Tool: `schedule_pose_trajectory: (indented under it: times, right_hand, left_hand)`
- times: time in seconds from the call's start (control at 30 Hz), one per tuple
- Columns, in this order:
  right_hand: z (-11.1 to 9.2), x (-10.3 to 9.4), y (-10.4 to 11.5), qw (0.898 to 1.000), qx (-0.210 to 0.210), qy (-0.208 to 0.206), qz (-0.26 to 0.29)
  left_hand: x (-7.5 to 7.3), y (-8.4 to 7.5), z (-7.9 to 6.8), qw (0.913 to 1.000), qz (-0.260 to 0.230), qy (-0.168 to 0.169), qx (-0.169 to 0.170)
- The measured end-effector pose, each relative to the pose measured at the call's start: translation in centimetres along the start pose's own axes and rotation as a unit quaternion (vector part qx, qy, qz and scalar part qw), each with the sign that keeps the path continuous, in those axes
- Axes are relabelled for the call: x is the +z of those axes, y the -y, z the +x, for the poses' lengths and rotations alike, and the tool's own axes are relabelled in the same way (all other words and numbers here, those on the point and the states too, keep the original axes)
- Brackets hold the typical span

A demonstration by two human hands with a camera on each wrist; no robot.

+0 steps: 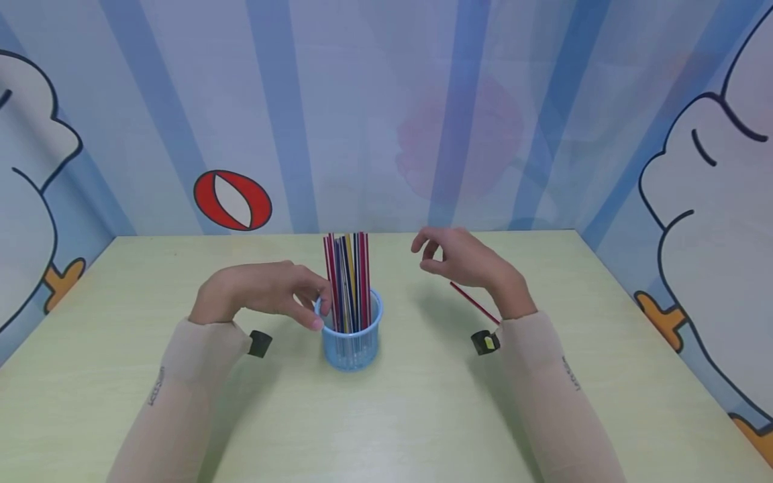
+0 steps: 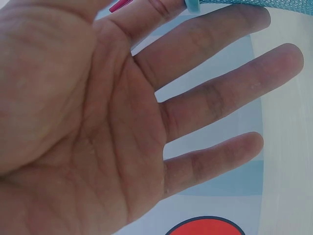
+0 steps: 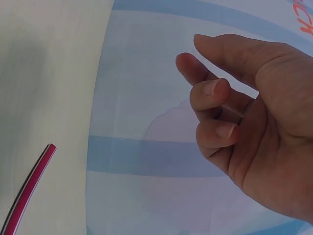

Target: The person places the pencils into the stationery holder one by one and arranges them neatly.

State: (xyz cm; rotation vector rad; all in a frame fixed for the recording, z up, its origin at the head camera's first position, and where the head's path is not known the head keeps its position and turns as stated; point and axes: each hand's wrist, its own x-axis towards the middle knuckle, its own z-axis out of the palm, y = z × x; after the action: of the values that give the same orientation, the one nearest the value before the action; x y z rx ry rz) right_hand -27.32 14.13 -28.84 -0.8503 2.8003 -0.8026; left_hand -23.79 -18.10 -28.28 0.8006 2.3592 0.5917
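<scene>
A blue mesh cup stands on the table, holding several long thin sticks in red, dark blue and yellow. My left hand is at its left rim, pinching it between thumb and index finger; in the left wrist view the other fingers are stretched out. Above the table to the right, my right hand hovers with loosely bent fingers and nothing in them. Below it lies a single red stick, which shows a dark and a white stripe in the right wrist view; my right wrist partly hides it.
The pale yellow-green table meets a blue striped backdrop at its far edge. Printed side panels with white cartoon shapes flank it left and right. A dark wrist camera sits under each wrist.
</scene>
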Motion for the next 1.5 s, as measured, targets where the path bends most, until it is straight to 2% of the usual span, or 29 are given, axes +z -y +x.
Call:
schedule_pose_trajectory:
  times: [0.37,0.53,0.73,0.87,1.17,1.33,1.5]
  right_hand:
    - [0.2,0.2,-1.2,0.998,0.018,0.003,-0.06]
    - [0.1,0.3,-2.0,0.996,0.039,0.033,-0.072]
    - [0.1,0.5,-2.7,0.988,0.082,0.099,-0.08]
    - [0.0,0.6,-2.8,0.982,0.116,0.123,-0.081]
    - [0.0,0.8,-3.1,0.976,0.148,0.127,-0.094]
    - [0.0,1.1,-3.5,0.967,0.183,0.146,-0.099]
    - [0.1,1.4,-3.7,0.963,0.193,0.152,-0.11]
  left_hand:
    - [0.0,-0.1,-0.1,1.0,-0.003,0.002,0.003]
    - [0.0,-0.1,0.0,1.0,-0.001,0.0,0.004]
    - [0.0,0.0,0.0,1.0,-0.001,-0.001,0.007]
    - [0.0,-0.1,-0.1,1.0,-0.003,-0.002,0.006]
    - [0.0,-0.1,-0.1,1.0,-0.002,-0.001,0.006]
    - [0.0,-0.2,-0.1,1.0,-0.007,0.0,0.004]
    - [-0.1,-0.2,-0.1,1.0,-0.007,-0.001,0.005]
